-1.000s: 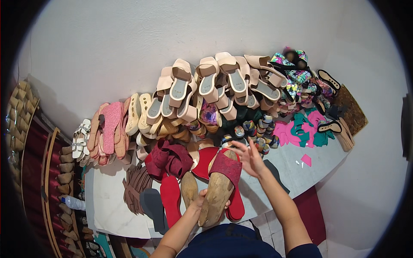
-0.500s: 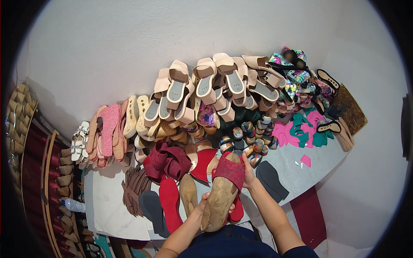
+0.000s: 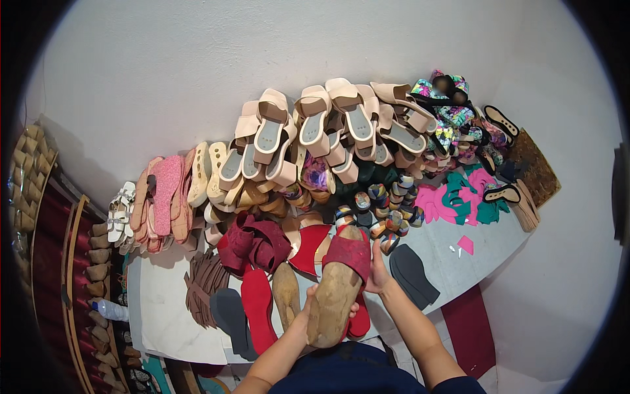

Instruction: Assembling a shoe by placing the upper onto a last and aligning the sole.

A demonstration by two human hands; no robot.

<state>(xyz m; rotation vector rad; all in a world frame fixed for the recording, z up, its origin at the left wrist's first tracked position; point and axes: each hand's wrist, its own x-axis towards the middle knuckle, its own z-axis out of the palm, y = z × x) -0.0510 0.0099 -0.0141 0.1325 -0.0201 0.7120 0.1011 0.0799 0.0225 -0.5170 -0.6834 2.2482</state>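
Note:
A wooden shoe last [image 3: 329,305] is held up in front of my body, with a dark red strap [image 3: 348,255] wrapped across its forefoot. My left hand [image 3: 308,310] grips the heel end from the left, its fingertips curling out on the far side. At the toe end, my right hand [image 3: 378,272] holds the strap's right edge, part of its fingers hidden behind the last. A red sole [image 3: 359,320] shows partly behind the last. Left of it lie a second wooden last [image 3: 287,295], another red sole [image 3: 257,308] and grey soles [image 3: 230,318] on the table.
Beige heeled sandals [image 3: 270,131] are piled along the wall. Dark red straps [image 3: 252,243] and brown strips [image 3: 205,289] lie on the table [image 3: 172,328]. Grey soles [image 3: 412,279] rest at right, beyond them pink and green pieces [image 3: 459,197]. Shelves of lasts [image 3: 98,272] stand left.
The last with its strap has turned and tilted slightly, so more of its bottom end faces me. Both hands keep their hold and have shifted only a little.

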